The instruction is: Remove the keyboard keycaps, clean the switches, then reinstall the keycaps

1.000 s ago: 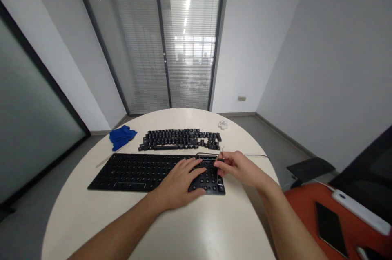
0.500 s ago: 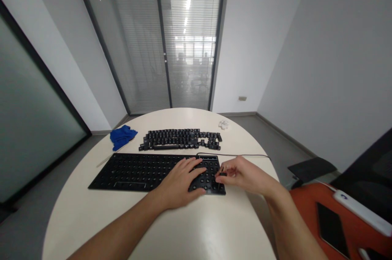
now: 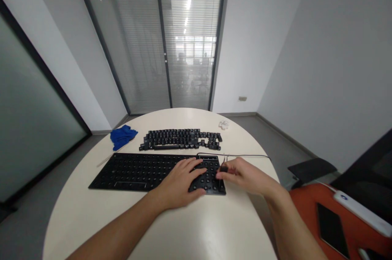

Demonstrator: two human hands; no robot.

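The keyboard (image 3: pixel 134 172) extends left-to-right at lower centre, beneath the left hand (image 3: pixel 181 181), fingers spread, its right end nearest the right hand (image 3: pixel 243 175), pinched on a small tool (image 3: pixel 224 169).

The view looks forward and down from the head, over the table (image 3: pixel 196 227). The keyboard (image 3: pixel 137 171) lies near, at lower centre.
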